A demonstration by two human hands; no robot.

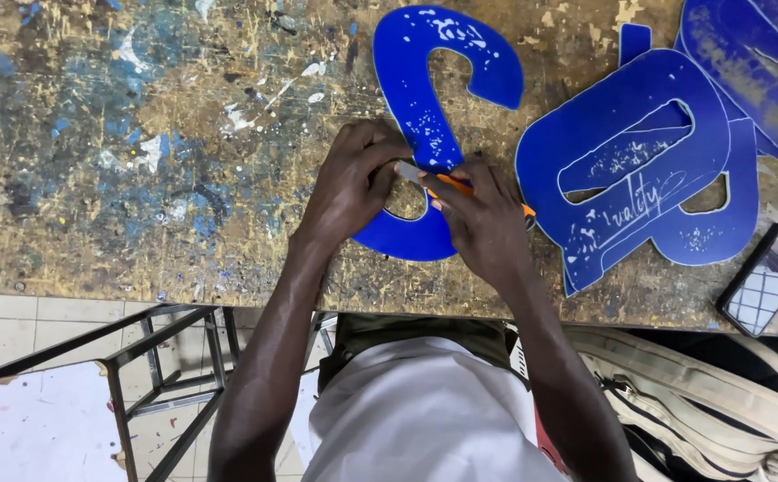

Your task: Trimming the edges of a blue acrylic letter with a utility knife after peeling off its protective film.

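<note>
Right fingers: clenched round the orange utility knife (460,186), grey blade end poking out toward the other hand
Right hand (487,219): sits over the lower curve of the blue S-shaped cutout letter (429,107), knuckles up, wrist angled back to the table edge
Left fingers: curled and pressing down on the letter's lower loop, thumb side just beside the blade tip; gripping or only pinning it flat, cannot tell
Left hand (349,183): covers the left part of that loop, touching the letter
Letter: lies flat on the paint-spattered worktable (139,134), upper hook pointing away from the person, white flecks along its middle
Right of it: a stack of larger blue cutout shapes (639,170), near but apart from the hands
Far right edge: a phone (768,277) lying on the table
Below the table: a metal frame (166,357) on the tiled floor, a beige bag (701,393) by the person's side
</note>
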